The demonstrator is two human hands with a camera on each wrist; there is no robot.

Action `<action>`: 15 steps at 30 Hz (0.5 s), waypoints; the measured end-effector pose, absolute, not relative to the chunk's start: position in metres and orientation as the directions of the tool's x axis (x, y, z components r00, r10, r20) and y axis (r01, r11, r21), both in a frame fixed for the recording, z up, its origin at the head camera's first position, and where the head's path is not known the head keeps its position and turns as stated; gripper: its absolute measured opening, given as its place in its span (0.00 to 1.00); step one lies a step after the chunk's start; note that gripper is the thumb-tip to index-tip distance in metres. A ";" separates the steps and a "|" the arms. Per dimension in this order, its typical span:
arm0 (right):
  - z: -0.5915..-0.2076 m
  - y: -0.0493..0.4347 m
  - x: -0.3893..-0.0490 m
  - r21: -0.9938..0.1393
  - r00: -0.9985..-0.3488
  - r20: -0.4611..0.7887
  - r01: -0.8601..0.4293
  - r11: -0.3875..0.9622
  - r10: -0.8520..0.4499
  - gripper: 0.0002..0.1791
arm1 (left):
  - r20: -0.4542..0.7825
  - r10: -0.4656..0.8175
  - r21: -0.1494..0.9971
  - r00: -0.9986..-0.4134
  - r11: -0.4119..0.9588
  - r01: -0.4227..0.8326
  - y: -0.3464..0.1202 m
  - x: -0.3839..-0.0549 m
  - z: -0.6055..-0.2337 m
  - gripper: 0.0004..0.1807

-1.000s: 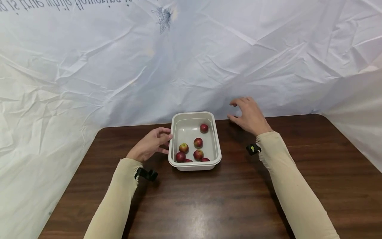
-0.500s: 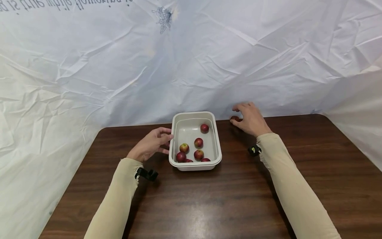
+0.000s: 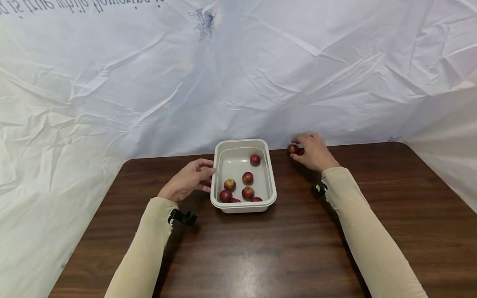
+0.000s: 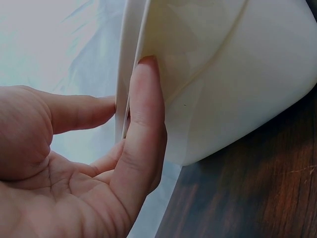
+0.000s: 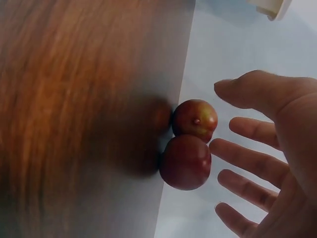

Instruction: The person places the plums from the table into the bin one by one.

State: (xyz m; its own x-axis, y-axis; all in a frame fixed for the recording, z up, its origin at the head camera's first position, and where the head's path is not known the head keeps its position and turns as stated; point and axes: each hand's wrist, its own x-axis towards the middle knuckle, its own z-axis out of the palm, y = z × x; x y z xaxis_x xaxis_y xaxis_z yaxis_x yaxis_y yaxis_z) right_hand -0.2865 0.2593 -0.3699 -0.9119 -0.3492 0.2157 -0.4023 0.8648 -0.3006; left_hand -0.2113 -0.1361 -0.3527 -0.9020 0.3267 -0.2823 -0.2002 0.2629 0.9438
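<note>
My left hand (image 3: pixel 189 178) pinches the left rim of a pale plastic tub (image 3: pixel 235 162), thumb on the rim and fingers under it. Several small round red fruits, like plums or small apples, lie inside, one of them yellowish-red (image 3: pixel 230 184), most gathered toward the near end. My right hand (image 3: pixel 313 153) hovers by the table's far edge, right of the tub, thumb and fingers spread. Before its fingertips, in the right wrist view, a red-and-yellow fruit (image 5: pixel 195 119) touches a dark red fruit (image 5: pixel 185 162); both sit on the table.
The dark wooden table (image 3: pixel 242 248) ends at the back against a wrinkled white sheet (image 3: pixel 238 82), which also hangs along both sides. Black straps with cameras circle both wrists.
My right hand has come down and slightly nearer, and two fruits by its fingers that it hid earlier now show. The left hand and the tub have stayed in place.
</note>
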 end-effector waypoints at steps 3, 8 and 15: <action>-0.372 0.260 -0.287 -0.295 -0.912 0.189 -0.407 0.865 -0.364 0.25 | -0.286 0.327 0.943 -0.901 0.262 -0.204 -0.136 -0.211 -0.353 0.26; -0.374 0.261 -0.287 -0.307 -0.924 0.135 -0.383 0.871 -0.358 0.25 | -0.282 0.330 0.944 -0.901 0.261 -0.201 -0.136 -0.212 -0.354 0.26; -0.377 0.257 -0.288 -0.320 -0.923 0.137 -0.385 0.866 -0.360 0.23 | -0.283 0.324 0.944 -0.903 0.263 -0.202 -0.135 -0.211 -0.353 0.26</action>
